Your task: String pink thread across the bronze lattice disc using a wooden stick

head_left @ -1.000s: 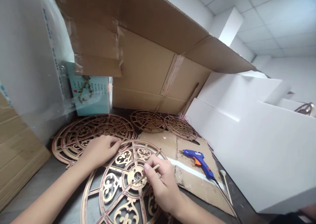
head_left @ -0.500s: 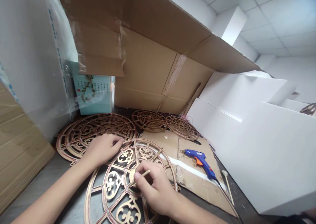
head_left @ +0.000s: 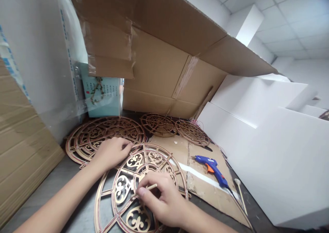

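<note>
A round gold openwork panel lies flat on the grey table in front of me. My left hand rests on its upper left rim, fingers curled and pressing down. My right hand pinches a thin wooden stick, whose tip touches the panel near its centre hub. The hand covers the hub and the panel's lower right part.
A stack of similar round panels lies behind on the left, two smaller ones farther back. A blue glue gun lies on flattened cardboard to the right, with another stick beside it. An open carton and white foam blocks close in the back and right.
My right hand has slid leftward and lower over the panel with the stick. The left hand keeps its hold on the rim. The camera has shifted slightly left.
</note>
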A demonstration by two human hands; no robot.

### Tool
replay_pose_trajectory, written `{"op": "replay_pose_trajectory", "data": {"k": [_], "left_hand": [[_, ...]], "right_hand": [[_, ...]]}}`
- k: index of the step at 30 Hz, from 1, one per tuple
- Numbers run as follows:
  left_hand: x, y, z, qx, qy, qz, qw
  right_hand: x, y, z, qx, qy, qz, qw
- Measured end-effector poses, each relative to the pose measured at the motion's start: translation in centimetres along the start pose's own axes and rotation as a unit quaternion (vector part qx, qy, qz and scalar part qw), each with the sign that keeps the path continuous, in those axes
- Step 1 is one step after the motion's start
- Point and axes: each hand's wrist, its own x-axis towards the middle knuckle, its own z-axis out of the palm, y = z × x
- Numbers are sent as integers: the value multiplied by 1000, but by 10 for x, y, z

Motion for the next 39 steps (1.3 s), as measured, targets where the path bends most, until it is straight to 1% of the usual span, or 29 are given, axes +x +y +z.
{"op": "replay_pose_trajectory", "data": {"k": [4,8,15,27,33,39], "left_hand": [[-1,0,0,0,2,0,1000],[-1,-1,0,0,2,2,1000],[-2,-2,0,-4,4,7,1000],[-1,-1,0,-4,5,7,1000],[-1,-1,0,1,3,5,1000],[-1,-2,2,0,6,14,1000]], "right_hand": [[0,0,0,1,5,-11,1000],[-2,0,1,-4,-3,-8,1000],[-3,-1,1,-3,-7,20,1000],[-2,-1,0,5,-21,2,1000],[0,-1,2,28,-19,58,998],[3,-2,4,46,-22,98,994]]}}
